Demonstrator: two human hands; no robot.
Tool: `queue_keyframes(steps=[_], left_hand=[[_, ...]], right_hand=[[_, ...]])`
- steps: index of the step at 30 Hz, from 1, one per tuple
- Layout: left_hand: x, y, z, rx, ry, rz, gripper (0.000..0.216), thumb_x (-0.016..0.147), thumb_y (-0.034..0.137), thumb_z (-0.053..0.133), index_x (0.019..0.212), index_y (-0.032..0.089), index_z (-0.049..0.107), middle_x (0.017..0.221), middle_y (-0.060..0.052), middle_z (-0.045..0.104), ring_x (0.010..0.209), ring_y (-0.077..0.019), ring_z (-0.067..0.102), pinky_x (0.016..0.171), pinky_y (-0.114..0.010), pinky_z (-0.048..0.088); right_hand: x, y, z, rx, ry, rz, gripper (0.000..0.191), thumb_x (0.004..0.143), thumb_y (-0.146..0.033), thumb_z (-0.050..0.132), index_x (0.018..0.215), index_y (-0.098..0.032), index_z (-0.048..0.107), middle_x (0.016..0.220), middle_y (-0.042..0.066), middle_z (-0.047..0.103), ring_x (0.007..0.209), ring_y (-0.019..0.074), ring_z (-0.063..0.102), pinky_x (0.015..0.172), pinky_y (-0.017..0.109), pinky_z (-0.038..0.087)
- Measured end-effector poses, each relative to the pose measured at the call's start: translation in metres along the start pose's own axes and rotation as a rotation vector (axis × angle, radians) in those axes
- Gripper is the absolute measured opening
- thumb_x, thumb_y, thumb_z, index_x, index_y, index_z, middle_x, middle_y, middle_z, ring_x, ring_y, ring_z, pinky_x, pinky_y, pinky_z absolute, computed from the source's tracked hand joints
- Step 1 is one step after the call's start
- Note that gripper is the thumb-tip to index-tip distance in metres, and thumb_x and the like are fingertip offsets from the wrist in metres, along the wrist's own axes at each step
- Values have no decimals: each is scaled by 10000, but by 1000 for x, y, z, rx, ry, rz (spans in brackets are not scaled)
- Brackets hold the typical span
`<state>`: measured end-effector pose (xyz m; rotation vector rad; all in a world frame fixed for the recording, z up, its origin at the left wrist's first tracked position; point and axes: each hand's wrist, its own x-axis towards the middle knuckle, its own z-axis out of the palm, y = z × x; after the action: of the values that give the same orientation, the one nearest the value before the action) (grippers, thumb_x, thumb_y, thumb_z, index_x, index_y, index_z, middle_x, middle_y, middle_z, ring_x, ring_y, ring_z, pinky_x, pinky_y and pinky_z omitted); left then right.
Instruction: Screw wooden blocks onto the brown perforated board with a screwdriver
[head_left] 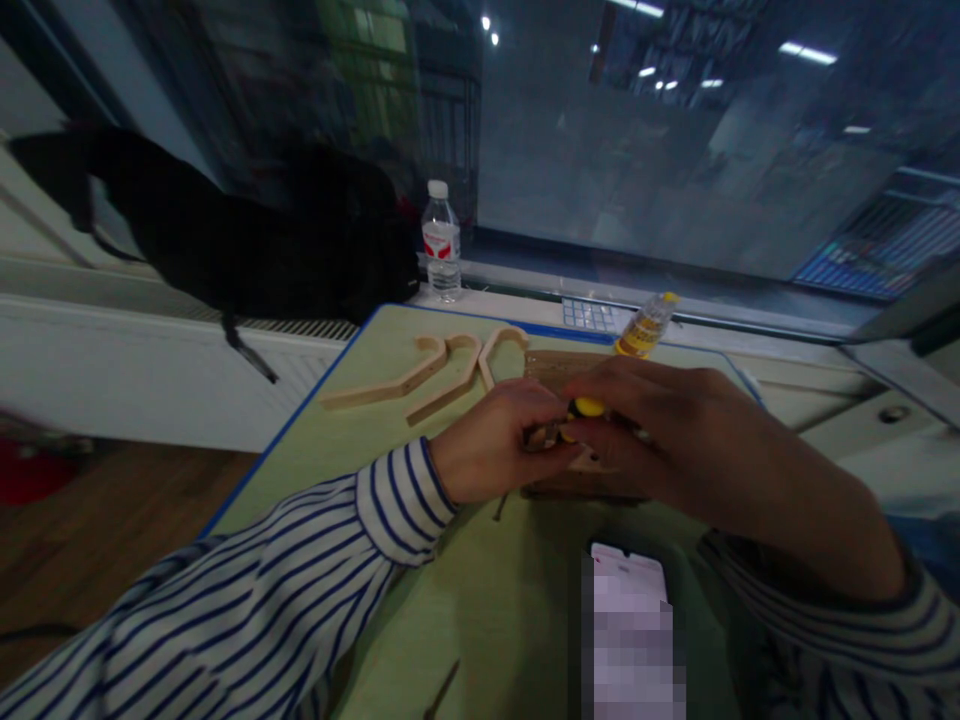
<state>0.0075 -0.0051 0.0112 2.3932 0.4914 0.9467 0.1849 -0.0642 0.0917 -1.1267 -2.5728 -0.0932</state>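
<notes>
My left hand (499, 440) is closed in a pinch on a small wooden piece (544, 436) over the green table (480, 590). My right hand (660, 430) is wrapped round a tool with a yellow handle (589, 407), touching the left hand's fingertips. Under both hands lies a flat wooden board (555, 365), mostly hidden. Both sleeves are striped blue and white.
Three bent wooden hanger-shaped pieces (420, 375) lie to the left of the board. A small yellow glue bottle (645, 326) lies behind it. A water bottle (441, 242) and a black bag (247, 235) sit on the sill. A phone (630, 630) lies near the front edge.
</notes>
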Motion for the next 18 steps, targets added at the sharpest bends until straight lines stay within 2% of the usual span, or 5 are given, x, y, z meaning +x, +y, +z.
queue_keyframes(steps=[7, 15, 18], left_hand=[[1, 0, 1, 41, 45, 44, 98, 843, 227, 602, 820, 141, 646, 827, -42, 682, 795, -163, 630, 744, -288, 474], [2, 4, 0, 122, 87, -15, 137, 810, 286, 690, 848, 157, 662, 839, -33, 692, 836, -186, 628, 777, -313, 457], [2, 4, -1, 112, 73, -18, 107, 823, 262, 678, 807, 157, 662, 768, -14, 670, 764, -161, 611, 744, -293, 455]], right_hand=[[-1, 1, 0, 5, 2, 4, 228, 961, -305, 488, 1113, -184, 607, 1045, 44, 699, 902, 196, 661, 755, 313, 487], [-1, 2, 0, 4, -5, 20, 216, 955, -296, 500, 1111, -188, 602, 1043, 38, 697, 911, 189, 661, 747, 298, 478], [-1, 3, -1, -7, -8, 29, 241, 961, -331, 484, 1107, -188, 612, 1031, 49, 703, 898, 200, 667, 747, 311, 489]])
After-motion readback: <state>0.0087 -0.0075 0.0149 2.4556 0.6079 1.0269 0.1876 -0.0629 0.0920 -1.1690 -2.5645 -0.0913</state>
